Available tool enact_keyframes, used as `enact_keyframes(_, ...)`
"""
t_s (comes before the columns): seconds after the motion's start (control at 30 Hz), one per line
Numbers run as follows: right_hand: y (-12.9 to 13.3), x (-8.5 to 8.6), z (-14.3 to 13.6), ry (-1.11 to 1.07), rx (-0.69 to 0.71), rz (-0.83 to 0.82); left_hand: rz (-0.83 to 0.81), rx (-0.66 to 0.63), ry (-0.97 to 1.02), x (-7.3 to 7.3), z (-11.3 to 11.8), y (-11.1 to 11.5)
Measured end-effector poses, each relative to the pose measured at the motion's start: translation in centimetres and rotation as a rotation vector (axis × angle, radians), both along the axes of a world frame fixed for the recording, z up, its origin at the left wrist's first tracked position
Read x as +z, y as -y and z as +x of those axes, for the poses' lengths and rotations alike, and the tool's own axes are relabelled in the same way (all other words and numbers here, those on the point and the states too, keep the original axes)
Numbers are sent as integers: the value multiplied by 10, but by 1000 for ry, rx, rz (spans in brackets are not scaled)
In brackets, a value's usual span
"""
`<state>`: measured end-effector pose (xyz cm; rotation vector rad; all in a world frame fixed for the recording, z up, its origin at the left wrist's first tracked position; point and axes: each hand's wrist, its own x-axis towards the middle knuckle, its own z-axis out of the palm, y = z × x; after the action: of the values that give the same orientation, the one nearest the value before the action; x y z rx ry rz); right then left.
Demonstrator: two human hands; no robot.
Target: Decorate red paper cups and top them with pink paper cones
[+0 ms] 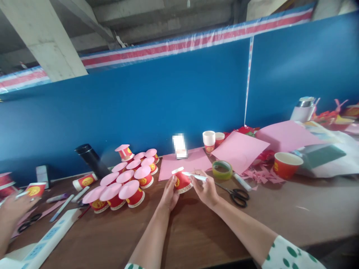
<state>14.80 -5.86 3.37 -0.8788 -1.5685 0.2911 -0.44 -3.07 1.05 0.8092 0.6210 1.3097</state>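
My left hand [169, 195] is wrapped round a red paper cup [183, 183], which is turned bottom up and has a yellow emblem and a patterned rim. In my right hand [206, 189] is a white marker [196, 176], its tip close to the upper part of the cup; whether it touches I cannot tell. Left of my hands stand rows of upturned red cups [135, 197], each topped with a pink paper disc [129, 189]. Black-handled scissors [239, 198] lie right of my right hand, near a roll of yellow-green tape [222, 170] and another marker [242, 182].
Pink paper sheets [241, 151] lie at the back, beside stacked white cups [209, 139]. A larger red paper cup [287, 164] stands right. At left are a black bottle [91, 158], a white power strip [53, 235] and another person's hand [14, 209] holding a cup. A blue partition [168, 97] rises behind.
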Motion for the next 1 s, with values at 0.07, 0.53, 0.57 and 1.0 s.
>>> enact_keyframes(0.07,0,0,0,6,-1,8,-1,2,0,1,0,0)
enact_keyframes(0.53,1,2,-1,-5,3,-26,15,-15,-9,2,0,1)
enact_keyframes(0.57,1,3,-1,0,3,-26,11,-16,-11,3,0,1)
enact_keyframes(1.0,2,4,-2,-29,23,-25,-13,-16,13,3,0,1)
